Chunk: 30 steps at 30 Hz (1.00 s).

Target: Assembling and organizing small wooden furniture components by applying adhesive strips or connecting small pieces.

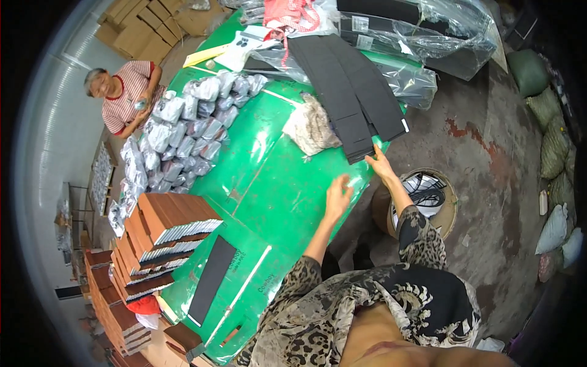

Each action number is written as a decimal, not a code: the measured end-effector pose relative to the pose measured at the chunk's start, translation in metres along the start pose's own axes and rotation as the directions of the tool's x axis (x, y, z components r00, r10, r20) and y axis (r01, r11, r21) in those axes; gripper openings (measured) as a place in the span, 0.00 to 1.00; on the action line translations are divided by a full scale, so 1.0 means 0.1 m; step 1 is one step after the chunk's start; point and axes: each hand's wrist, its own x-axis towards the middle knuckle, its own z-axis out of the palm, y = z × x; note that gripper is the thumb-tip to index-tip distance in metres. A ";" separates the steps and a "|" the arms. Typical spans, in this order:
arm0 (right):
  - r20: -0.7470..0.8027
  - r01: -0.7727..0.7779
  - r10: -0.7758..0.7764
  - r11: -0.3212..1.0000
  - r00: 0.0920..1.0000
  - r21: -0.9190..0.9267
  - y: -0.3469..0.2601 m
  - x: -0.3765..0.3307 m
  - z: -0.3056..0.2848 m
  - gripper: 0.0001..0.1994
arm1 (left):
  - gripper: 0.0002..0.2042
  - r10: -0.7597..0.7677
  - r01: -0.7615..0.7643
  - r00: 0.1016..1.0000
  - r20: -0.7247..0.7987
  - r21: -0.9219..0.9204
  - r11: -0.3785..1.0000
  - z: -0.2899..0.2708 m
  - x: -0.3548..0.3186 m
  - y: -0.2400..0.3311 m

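In the head view, the right hand (380,164) reached forward with its fingers spread open, the fingertips (370,157) touching or almost touching the near end of the stack of long black strips (351,92); whether they had already pinched the lowest strip was hard to tell at this size. The stack lay beyond the fingers, its long axis running away from them toward the far side of the green table (269,183), the far ends fanning under clear plastic bags (422,37) of more dark stock. The left hand (338,194) hovered just behind and to the left of the right one, palm down, fingers loosely open and holding nothing, over bare green surface; it was the farther of the two from the strips. Left of the right fingers, beside the stack, sat a pale mesh bundle (310,127). Well to the left of both hands were rows of small grey wrapped packets (183,128), and nearer the body a pile of brown flat boxes (165,229) and a single black strip (211,280) lying lengthwise on the table. A second person in a striped shirt (125,92) sat at the far left. Below the right wrist stood a round bin (428,199) holding black loops.
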 end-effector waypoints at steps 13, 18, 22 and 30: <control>-0.107 0.515 -0.634 0.704 0.766 -0.488 -1.18 0.16 0.57 0.15 | 0.11 -0.142 0.103 0.968 -0.209 -0.190 0.976 -1.76 0.08 0.00; 0.236 0.614 -0.670 0.407 0.704 -0.676 -1.37 0.61 0.92 0.21 | 0.11 -0.069 0.060 0.962 -0.266 -0.040 0.997 -2.01 1.01 0.05; 0.290 0.650 -0.692 0.335 0.661 -0.682 -0.94 0.94 0.90 0.21 | 0.12 -0.007 0.030 0.957 -0.292 0.076 0.997 -1.98 2.20 -0.03; 0.301 0.673 -0.646 0.461 0.702 -0.578 -1.02 1.04 0.90 0.21 | 0.15 -0.136 0.354 0.873 -0.469 0.416 0.838 -2.34 4.19 -0.39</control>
